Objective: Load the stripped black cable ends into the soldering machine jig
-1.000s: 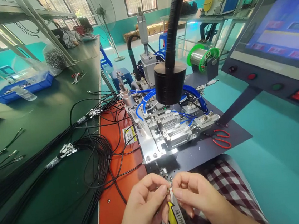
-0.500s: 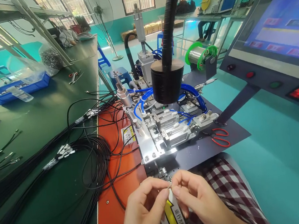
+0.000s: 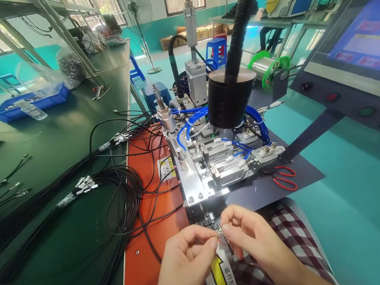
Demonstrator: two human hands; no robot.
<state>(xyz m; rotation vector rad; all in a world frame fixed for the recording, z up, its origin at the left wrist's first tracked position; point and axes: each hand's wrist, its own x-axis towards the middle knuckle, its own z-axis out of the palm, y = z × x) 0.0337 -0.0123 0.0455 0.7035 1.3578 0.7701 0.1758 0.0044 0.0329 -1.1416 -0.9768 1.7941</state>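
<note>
While left hand (image 3: 191, 262) pinches metal piece (image 3: 218, 233) — tray (image 3: 56, 97) holds parts (image 3: 35, 98).

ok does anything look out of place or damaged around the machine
Nothing looks damaged. Slightly untidy: black cables loop from the green table onto the orange surface beside the machine, and red-handled scissors lie loose on its dark base plate. Either may be normal.

We note 2 bare hands — the left hand (image 3: 189, 264) and the right hand (image 3: 252, 240) — and a bare right forearm (image 3: 299, 273). Below, we record checked cloth (image 3: 299, 235) in dark maroon and white, softly creased, with a plain, pale grey edge (image 3: 304, 217) alongside.
</note>
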